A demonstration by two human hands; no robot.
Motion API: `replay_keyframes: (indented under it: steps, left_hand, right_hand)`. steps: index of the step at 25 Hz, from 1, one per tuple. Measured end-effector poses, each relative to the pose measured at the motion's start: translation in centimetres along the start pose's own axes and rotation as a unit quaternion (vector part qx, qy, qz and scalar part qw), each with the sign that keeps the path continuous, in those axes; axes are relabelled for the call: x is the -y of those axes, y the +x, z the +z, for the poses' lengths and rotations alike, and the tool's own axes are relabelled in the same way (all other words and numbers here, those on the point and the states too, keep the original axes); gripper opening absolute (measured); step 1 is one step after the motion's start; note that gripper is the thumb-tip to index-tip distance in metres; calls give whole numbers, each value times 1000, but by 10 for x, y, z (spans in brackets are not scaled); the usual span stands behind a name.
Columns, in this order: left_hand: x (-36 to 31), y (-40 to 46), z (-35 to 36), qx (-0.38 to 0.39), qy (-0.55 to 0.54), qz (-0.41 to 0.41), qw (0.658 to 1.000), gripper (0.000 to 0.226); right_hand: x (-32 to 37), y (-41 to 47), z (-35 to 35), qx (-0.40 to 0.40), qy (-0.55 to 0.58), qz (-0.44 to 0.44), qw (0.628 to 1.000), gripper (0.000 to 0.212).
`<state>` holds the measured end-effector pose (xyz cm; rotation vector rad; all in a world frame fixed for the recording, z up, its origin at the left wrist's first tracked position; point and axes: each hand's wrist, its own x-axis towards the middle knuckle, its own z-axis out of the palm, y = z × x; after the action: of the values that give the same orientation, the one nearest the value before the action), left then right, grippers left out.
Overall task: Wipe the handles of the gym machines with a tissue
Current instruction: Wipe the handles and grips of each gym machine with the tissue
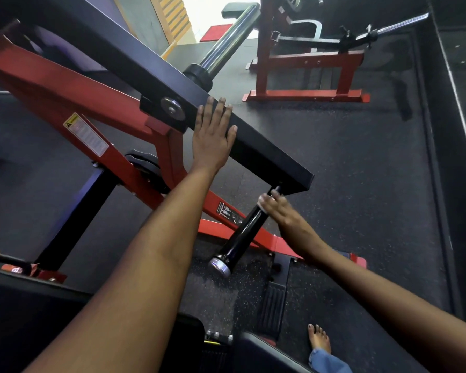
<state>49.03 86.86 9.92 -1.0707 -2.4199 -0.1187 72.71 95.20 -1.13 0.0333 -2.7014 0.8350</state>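
Under the black beam's end | right hand (277,208) curls round handle (242,232) top, white tissue (262,204) pinched beneath | tissue looks soft, tearable; handle stiff, glossy, likely slick, best wrapped fully | left hand (213,135) flat on beam (253,135), fingers straight | red frame (124,157) crowds below.

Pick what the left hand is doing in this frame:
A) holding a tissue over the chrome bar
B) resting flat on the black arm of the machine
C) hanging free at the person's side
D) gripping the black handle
B: the left hand lies with straight fingers on the black arm of the machine, while the right hand works a tissue at the top of the black handle.
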Motion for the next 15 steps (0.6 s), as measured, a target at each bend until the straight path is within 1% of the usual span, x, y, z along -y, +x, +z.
replay_keyframes:
  steps: [1, 2, 4, 5, 6, 9, 10, 12, 13, 14, 15]
  left_hand:
    - [0, -1, 1, -3, 0, 0, 1000, 52]
    - [0, -1, 1, -7, 0, 0, 1000, 51]
    - [1, -1, 1, -14, -1, 2, 1000, 51]
    - [1, -1, 1, -13, 0, 2, 1000, 51]
    - [1, 0, 1, -10, 1, 1, 1000, 52]
    - [-1, -1, 1, -1, 3, 0, 1000, 54]
    - [-2, -2, 1, 1, 3, 0, 1000, 54]
    - [0, -1, 0, 0, 2, -1, 1000, 55]
    - [1, 0, 0, 0, 0, -2, 1000, 55]
    - [2, 0, 0, 2, 0, -2, 1000, 55]
    - [2, 0, -1, 3, 0, -2, 1000, 55]
  right_hand:
    - [3, 4, 3, -12, -8, 22, 1000, 58]
    - [11, 6, 10, -7, -23, 5, 1000, 56]
    - [24, 4, 22, 30, -58, -116, 991, 57]
    - [20, 5, 20, 34, -61, -145, 987, 57]
    - [14, 8, 12, 18, -53, -130, 990, 59]
    - [-1, -3, -1, -41, -21, -15, 999, 61]
    - [-1, -7, -1, -64, -10, 17, 998, 57]
    - [4, 8, -5, -120, 34, 86, 988, 35]
    - [4, 26, -10, -127, 44, 104, 985, 30]
    - [4, 43, -15, -89, 45, 106, 989, 29]
    - [0, 54, -16, -22, 37, 79, 996, 28]
